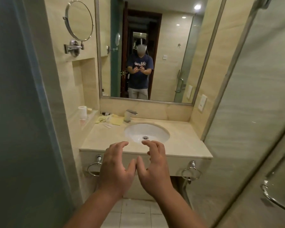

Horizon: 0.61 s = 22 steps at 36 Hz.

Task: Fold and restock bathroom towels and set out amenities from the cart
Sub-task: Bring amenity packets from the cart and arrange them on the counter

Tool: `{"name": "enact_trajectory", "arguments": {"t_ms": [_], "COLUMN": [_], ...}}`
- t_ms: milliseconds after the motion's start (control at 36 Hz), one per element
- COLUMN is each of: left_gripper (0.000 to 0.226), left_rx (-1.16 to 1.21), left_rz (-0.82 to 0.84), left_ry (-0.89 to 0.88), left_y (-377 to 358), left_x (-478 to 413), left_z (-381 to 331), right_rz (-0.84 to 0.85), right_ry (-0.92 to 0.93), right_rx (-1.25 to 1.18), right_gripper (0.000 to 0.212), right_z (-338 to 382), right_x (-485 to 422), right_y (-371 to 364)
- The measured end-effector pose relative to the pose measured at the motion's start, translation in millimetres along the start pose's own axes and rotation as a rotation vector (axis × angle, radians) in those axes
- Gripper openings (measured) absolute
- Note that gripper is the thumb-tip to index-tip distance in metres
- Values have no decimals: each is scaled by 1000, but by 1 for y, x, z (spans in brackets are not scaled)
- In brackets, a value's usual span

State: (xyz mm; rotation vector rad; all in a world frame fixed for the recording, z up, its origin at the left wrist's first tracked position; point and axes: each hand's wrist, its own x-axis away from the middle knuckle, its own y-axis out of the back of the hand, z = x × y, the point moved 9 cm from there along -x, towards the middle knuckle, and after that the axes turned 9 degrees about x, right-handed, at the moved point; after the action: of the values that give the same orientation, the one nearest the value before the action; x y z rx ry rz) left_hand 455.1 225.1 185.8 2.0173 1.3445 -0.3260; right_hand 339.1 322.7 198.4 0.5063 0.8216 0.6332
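Both hands hold nothing. The left hand (115, 163) and right hand (153, 163) float side by side before the counter (105, 139), fingers loosely bent, maybe ready to begin. No towels or cart show. Small yellow packets (111, 120) lie at the counter's back, left of the tap (129, 115). Two towel rings (93, 168) hang below. A big mirror (171, 46) tops the sink (146, 133).

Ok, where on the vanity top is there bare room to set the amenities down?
The bare marble right of the sink basin, up to the side wall, is the largest patch. The vanity top is also free at its front-left corner, between the basin and its left edge. It is crowded at the back left beside the faucet, where yellow packets and a small dark bottle lie.
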Motion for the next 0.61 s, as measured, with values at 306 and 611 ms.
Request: {"name": "enact_trajectory", "arguments": {"t_ms": [306, 611], "left_gripper": [54, 64], "left_rx": [-60, -107], "left_rz": [13, 25], "left_ry": [158, 484], "left_y": [-73, -162], "left_x": [-121, -205], "left_z": [120, 271], "right_rz": [116, 375], "right_ry": [-74, -138], "right_rx": [-91, -107], "right_gripper": [55, 67], "right_z": [-99, -212], "right_x": [-138, -253], "right_y": [-119, -252]}}
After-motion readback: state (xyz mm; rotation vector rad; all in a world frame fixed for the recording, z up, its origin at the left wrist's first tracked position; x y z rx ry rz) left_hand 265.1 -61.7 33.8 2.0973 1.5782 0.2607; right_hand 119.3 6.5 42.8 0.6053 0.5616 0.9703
